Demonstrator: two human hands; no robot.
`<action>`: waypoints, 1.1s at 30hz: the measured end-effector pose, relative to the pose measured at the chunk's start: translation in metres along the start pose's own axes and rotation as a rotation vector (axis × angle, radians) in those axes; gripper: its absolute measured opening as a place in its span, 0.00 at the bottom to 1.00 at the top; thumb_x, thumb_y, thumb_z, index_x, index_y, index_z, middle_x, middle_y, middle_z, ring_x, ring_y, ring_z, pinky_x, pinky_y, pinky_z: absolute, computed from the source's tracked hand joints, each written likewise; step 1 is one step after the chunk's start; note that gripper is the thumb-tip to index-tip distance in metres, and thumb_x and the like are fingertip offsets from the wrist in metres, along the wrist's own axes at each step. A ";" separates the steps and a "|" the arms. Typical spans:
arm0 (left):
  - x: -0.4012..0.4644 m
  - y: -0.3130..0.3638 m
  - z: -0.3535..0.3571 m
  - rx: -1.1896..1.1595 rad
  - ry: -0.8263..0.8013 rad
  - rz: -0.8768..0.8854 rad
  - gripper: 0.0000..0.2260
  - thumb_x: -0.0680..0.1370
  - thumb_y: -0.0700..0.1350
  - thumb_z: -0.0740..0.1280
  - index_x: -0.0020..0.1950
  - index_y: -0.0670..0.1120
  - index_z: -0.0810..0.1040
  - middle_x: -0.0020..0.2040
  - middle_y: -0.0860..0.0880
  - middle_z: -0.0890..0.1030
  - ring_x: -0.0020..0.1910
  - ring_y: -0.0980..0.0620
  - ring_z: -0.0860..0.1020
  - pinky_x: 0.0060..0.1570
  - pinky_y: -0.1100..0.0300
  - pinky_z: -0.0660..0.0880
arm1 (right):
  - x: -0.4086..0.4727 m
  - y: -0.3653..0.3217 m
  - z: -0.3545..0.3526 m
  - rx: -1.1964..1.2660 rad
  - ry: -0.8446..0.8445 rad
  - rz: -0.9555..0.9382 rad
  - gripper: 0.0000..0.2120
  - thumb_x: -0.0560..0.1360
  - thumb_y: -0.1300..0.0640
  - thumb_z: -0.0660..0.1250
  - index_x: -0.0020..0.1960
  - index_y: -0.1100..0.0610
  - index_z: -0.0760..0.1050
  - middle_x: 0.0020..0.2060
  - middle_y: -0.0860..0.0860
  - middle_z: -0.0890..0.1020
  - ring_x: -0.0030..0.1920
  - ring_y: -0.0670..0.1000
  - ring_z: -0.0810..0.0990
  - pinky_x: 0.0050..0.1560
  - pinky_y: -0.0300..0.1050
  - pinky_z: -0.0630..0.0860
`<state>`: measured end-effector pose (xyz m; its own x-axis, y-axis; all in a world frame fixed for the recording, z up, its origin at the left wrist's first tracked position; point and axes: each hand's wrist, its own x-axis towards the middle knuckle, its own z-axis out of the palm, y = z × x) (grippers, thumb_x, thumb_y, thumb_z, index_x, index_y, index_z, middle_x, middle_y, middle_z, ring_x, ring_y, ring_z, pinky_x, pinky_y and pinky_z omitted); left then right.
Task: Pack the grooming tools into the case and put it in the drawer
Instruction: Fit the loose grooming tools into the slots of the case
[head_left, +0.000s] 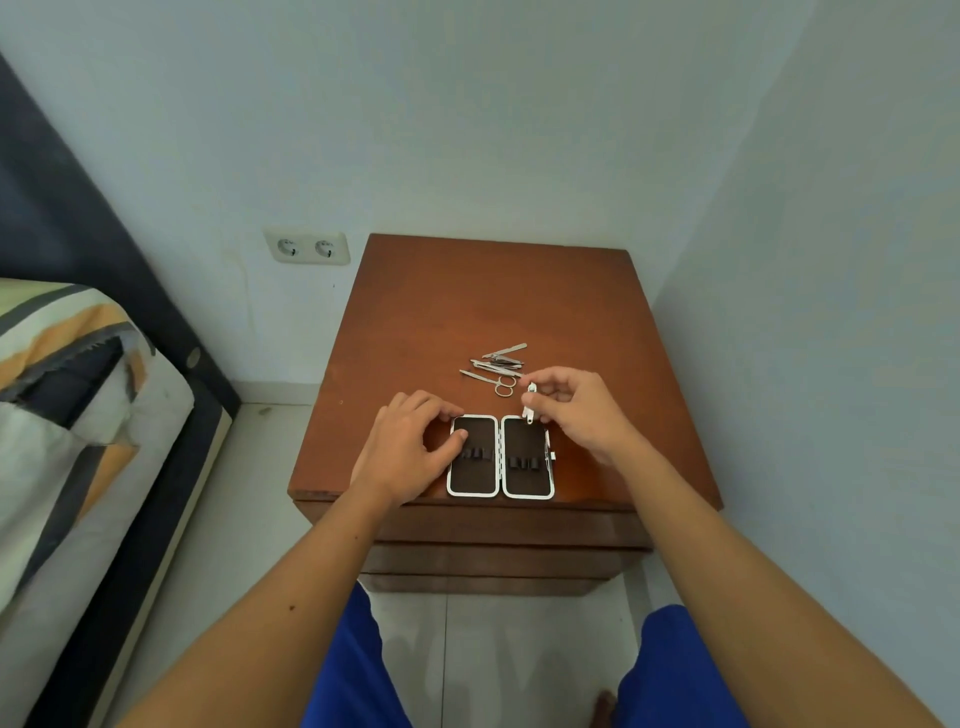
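An open case (525, 475) with white rims and dark lining lies flat near the front edge of the wooden nightstand (415, 312). My left hand (410, 447) rests on the case's left half, thumb on the lining. My right hand (576, 410) hovers over the top of the right half, pinching a small metal nail clipper (529, 405) that points down at the case. Behind the case sits a small pile of metal grooming tools (498, 364), including scissors (501, 384).
The nightstand's drawer fronts (498, 540) are closed below the top. A bed (78, 415) stands to the left, walls close behind and to the right. A double wall socket (306, 248) is at the back left. My knees in blue shorts are below.
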<state>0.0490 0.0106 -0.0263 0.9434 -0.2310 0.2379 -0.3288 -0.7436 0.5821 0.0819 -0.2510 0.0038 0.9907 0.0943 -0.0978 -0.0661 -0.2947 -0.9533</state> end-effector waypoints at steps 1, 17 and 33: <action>0.000 -0.001 0.000 0.003 -0.001 0.000 0.10 0.81 0.55 0.71 0.61 0.58 0.82 0.54 0.61 0.78 0.55 0.56 0.74 0.59 0.54 0.72 | -0.003 0.001 0.002 0.011 -0.019 0.002 0.10 0.76 0.64 0.76 0.55 0.55 0.85 0.43 0.53 0.85 0.39 0.47 0.80 0.44 0.40 0.79; 0.001 -0.001 0.001 0.014 0.003 0.002 0.09 0.81 0.54 0.71 0.61 0.57 0.82 0.53 0.61 0.78 0.55 0.56 0.73 0.59 0.53 0.72 | -0.014 0.001 0.006 -0.004 -0.054 0.025 0.12 0.72 0.62 0.80 0.54 0.56 0.85 0.40 0.47 0.86 0.41 0.48 0.85 0.48 0.42 0.82; 0.001 -0.002 0.001 0.022 0.001 0.005 0.10 0.81 0.54 0.71 0.61 0.58 0.82 0.54 0.60 0.78 0.54 0.57 0.72 0.58 0.53 0.72 | -0.019 0.004 0.007 0.264 -0.010 0.028 0.12 0.73 0.69 0.77 0.56 0.63 0.83 0.40 0.51 0.85 0.39 0.46 0.84 0.44 0.39 0.83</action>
<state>0.0508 0.0108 -0.0276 0.9418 -0.2337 0.2416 -0.3323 -0.7561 0.5638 0.0620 -0.2471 -0.0002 0.9869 0.0995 -0.1269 -0.1235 -0.0396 -0.9916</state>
